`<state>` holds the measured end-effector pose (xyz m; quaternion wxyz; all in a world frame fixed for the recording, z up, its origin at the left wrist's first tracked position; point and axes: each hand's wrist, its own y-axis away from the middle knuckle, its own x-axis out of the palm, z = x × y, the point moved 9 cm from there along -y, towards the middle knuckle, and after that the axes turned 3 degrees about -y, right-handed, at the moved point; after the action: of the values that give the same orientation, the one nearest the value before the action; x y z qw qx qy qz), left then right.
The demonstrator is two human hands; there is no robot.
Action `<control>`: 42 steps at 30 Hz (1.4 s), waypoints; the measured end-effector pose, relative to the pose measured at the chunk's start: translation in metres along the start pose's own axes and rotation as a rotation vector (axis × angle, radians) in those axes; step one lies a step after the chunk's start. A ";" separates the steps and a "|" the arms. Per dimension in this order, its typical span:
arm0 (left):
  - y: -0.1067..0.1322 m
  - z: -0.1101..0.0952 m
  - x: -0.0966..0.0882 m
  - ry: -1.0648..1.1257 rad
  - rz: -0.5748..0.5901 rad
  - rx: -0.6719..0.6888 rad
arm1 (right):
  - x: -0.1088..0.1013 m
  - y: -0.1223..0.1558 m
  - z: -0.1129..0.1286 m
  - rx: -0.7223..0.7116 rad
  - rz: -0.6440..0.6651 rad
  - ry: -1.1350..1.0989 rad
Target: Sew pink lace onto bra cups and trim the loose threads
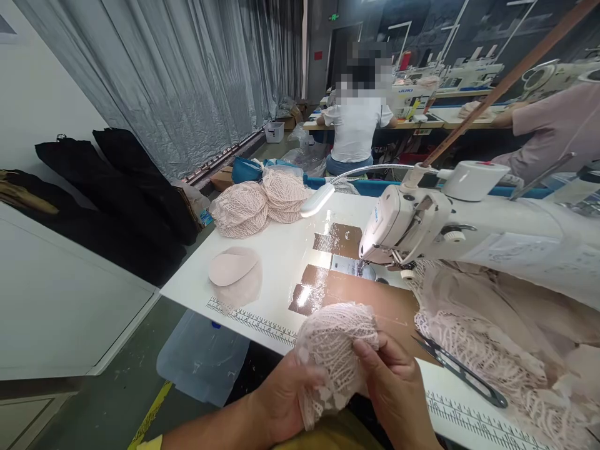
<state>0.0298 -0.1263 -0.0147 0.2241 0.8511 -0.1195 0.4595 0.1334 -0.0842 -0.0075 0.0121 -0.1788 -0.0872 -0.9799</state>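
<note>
Both my hands hold one pale pink lace cup piece in front of the white sewing table. My left hand grips its lower left edge, fingers closed under the lace. My right hand pinches its right side with thumb and fingers pressed together. Just beyond stands the white sewing machine, its needle area above a brown plate. A smooth beige cup pad lies on the table to the left.
A stack of lace cups sits at the table's far corner. Black thread snips lie right of my hands, beside a heap of lace fabric. Two people sit at machines behind. A clear plastic bin stands under the table.
</note>
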 end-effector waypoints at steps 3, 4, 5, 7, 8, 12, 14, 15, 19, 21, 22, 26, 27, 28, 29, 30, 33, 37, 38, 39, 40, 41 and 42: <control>0.003 0.008 -0.018 -0.140 -0.148 -0.016 | 0.001 -0.005 -0.001 0.050 0.004 -0.101; 0.005 0.006 -0.022 -0.212 -0.151 -0.020 | -0.004 -0.008 0.002 0.033 -0.027 -0.122; 0.009 0.004 -0.024 -0.304 -0.114 -0.048 | -0.011 -0.011 0.007 0.010 -0.065 -0.134; 0.019 0.000 -0.022 -0.509 0.054 -0.155 | -0.023 -0.016 0.014 -0.011 -0.112 -0.122; 0.025 -0.005 -0.018 -0.601 0.158 -0.198 | -0.025 -0.017 0.015 0.001 -0.100 -0.096; 0.029 -0.083 0.004 -0.844 0.227 0.197 | 0.000 -0.013 0.013 0.098 0.127 0.070; 0.025 -0.116 0.017 -1.107 0.119 0.417 | 0.019 -0.005 0.013 0.107 0.234 0.136; 0.020 -0.118 0.021 -1.231 0.107 0.414 | 0.027 -0.002 0.014 0.099 0.271 0.179; -0.005 -0.087 0.015 -1.318 0.170 0.119 | 0.037 -0.001 0.023 -0.006 0.307 0.401; -0.011 -0.075 0.010 -1.262 0.189 0.062 | 0.033 -0.006 0.030 -0.090 0.266 0.479; -0.012 -0.072 0.008 -1.244 0.193 0.056 | 0.030 -0.008 0.034 -0.132 0.239 0.512; -0.018 -0.073 0.010 -1.188 0.197 0.048 | 0.024 -0.015 0.047 -0.258 0.148 0.616; -0.019 -0.076 0.011 -1.185 0.193 0.050 | 0.024 -0.016 0.049 -0.273 0.139 0.626; -0.021 -0.078 0.013 -1.187 0.188 0.055 | 0.025 -0.017 0.051 -0.282 0.136 0.634; -0.024 -0.080 0.014 -1.188 0.185 0.062 | 0.025 -0.018 0.052 -0.286 0.137 0.642; -0.026 -0.082 0.015 -1.189 0.183 0.068 | 0.026 -0.019 0.053 -0.287 0.138 0.649; -0.034 -0.083 0.016 -1.165 0.184 0.061 | 0.026 -0.021 0.057 -0.297 0.126 0.669; -0.044 -0.079 0.016 -1.125 0.202 0.025 | 0.025 -0.024 0.063 -0.314 0.105 0.690; -0.046 -0.078 0.017 -1.111 0.212 0.017 | 0.024 -0.025 0.064 -0.315 0.099 0.693; -0.048 -0.077 0.018 -1.096 0.220 0.013 | 0.023 -0.025 0.064 -0.315 0.091 0.694; -0.050 -0.076 0.019 -1.085 0.226 0.012 | 0.021 -0.026 0.064 -0.314 0.081 0.693; -0.052 -0.076 0.021 -1.077 0.230 0.014 | 0.018 -0.027 0.064 -0.309 0.070 0.688; -0.053 -0.076 0.022 -1.071 0.233 0.018 | 0.015 -0.029 0.062 -0.298 0.061 0.675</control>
<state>0.0089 -0.0426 0.0255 0.0725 0.9490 -0.3064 -0.0154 0.1393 -0.0449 0.0505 0.0430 0.1521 0.0705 -0.9849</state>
